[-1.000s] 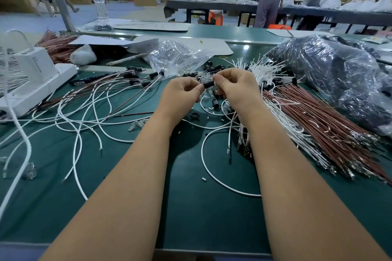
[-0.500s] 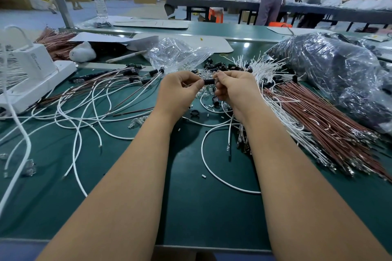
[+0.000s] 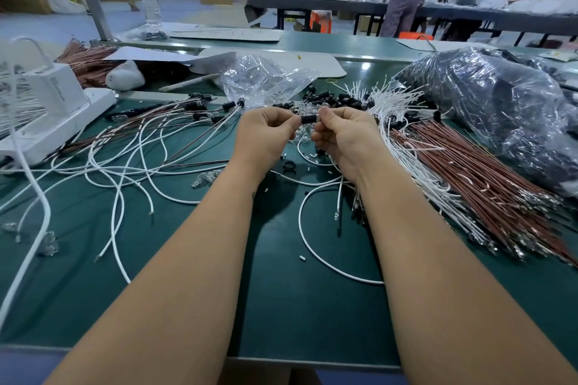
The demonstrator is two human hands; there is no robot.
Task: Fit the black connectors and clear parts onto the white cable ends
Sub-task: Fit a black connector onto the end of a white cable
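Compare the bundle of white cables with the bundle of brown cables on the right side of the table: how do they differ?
The white cables fan out loosely toward the far side, next to the heap of black connectors; the brown cables lie straighter and more parallel. The white bundle sits nearer the right hand; the brown bundle lies beyond it, against the dark plastic bag. Both rest on the green table and run diagonally toward its near right edge.

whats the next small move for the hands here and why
Probably press the two hands together along the connector's axis to seat the parts. The left hand and right hand both pinch the ends of one black connector, held level above the mat. Whether a cable end is already inside it cannot be seen, so check that first.
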